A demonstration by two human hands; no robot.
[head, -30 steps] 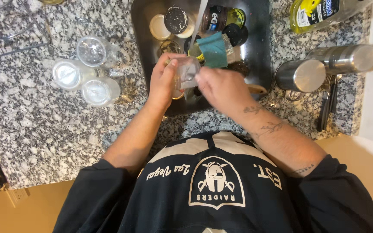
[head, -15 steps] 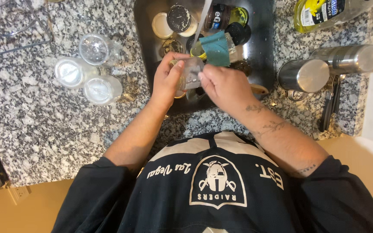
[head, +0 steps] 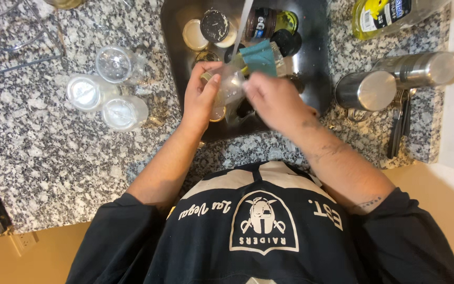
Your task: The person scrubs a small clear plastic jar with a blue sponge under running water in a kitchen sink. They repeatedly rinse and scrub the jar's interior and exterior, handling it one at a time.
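Over the dark sink (head: 316, 79), my left hand (head: 200, 97) grips a clear glass jar (head: 229, 87) held under a thin stream of tap water (head: 241, 23). My right hand (head: 274, 100) is closed around a teal sponge (head: 261, 58) pressed against the jar's right side; the hand is blurred. Both hands meet over the front half of the sink.
Several jars and lids (head: 214, 26) lie in the sink's far end. Three clear jars (head: 106, 89) stand upside down on the granite counter (head: 53, 147) to the left. A yellow dish soap bottle (head: 384, 16), two steel cups (head: 395, 79) and dark utensils (head: 400, 126) sit right. A wire rack (head: 17, 37) is far left.
Both hands with the jar have shifted slightly toward the far side of the sink, under the water stream. The right hand keeps moving against the jar.
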